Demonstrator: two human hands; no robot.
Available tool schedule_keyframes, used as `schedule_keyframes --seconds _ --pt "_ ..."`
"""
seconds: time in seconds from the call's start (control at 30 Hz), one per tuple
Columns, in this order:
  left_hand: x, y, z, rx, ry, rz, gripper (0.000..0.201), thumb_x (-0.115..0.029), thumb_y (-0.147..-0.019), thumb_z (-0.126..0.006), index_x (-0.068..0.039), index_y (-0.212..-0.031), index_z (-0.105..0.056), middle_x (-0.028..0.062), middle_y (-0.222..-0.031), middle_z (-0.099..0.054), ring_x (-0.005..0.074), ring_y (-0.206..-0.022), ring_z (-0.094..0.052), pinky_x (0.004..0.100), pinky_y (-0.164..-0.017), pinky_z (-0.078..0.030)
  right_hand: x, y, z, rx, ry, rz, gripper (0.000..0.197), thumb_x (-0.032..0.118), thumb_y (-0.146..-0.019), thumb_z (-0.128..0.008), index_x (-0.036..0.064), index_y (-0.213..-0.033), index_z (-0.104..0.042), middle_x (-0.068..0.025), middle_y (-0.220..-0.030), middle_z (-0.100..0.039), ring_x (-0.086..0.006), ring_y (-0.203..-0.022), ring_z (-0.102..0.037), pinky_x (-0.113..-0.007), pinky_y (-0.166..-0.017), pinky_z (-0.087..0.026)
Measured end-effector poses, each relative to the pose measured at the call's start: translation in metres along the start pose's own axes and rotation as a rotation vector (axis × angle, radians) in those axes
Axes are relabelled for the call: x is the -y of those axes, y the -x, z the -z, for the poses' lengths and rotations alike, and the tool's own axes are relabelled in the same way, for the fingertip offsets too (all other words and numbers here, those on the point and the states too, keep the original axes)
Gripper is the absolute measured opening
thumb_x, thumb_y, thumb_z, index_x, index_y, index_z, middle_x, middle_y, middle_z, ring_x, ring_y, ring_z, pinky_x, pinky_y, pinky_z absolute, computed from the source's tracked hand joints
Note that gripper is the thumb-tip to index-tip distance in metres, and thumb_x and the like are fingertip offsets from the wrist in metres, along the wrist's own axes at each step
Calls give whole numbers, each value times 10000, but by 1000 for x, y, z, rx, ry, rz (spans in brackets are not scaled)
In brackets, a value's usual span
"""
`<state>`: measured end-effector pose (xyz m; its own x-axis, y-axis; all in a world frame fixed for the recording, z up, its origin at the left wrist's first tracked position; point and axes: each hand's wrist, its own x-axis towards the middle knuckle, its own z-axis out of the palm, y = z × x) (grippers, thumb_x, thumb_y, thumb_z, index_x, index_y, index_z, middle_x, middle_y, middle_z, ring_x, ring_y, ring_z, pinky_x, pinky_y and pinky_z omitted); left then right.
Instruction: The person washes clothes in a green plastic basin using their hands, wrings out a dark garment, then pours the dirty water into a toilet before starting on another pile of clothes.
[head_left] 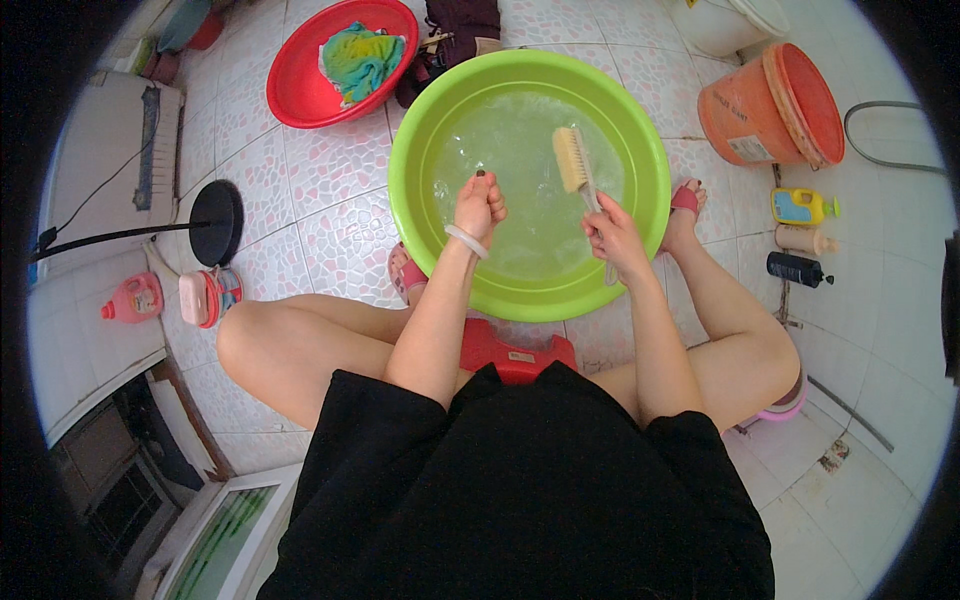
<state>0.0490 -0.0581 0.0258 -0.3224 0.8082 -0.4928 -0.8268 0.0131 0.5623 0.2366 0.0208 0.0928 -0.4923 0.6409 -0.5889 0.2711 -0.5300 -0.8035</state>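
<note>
A large green basin of cloudy, greenish water stands between my feet. My right hand grips the handle of a scrub brush with pale yellow bristles, held over the basin's right side with the head pointing away from me. On the left, my left hand is closed in a fist above the water, a light band on its wrist. A small dark tip shows at the top of that fist; what it belongs to is hidden.
Beyond the basin are a red basin holding a green and yellow cloth and some dark clothing. An orange bucket and several bottles line the right wall. A red stool is under me.
</note>
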Motion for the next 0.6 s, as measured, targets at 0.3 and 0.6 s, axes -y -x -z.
schedule_keyframes --seconds 0.3,0.6 --pt "8 -3 -1 311 353 32 294 -327 -921 -297 -72 -994 -425 74 -881 -470 151 -812 -455 284 -704 -385 20 -1 10 -11 58 -14 455 235 -892 -423 126 -1316 -300 41 -639 -363 -25 -453 -262 -159 -387 -229" --pt "-14 6 0 402 516 85 599 -458 -901 -173 -32 -1319 -217 128 -1356 -267 260 -1244 -270 411 -1031 -214 92 19 -4 354 -429 162 423 230 -895 -422 187 -1307 -334 57 -619 -353 -34 -456 -259 -165 -410 -232"
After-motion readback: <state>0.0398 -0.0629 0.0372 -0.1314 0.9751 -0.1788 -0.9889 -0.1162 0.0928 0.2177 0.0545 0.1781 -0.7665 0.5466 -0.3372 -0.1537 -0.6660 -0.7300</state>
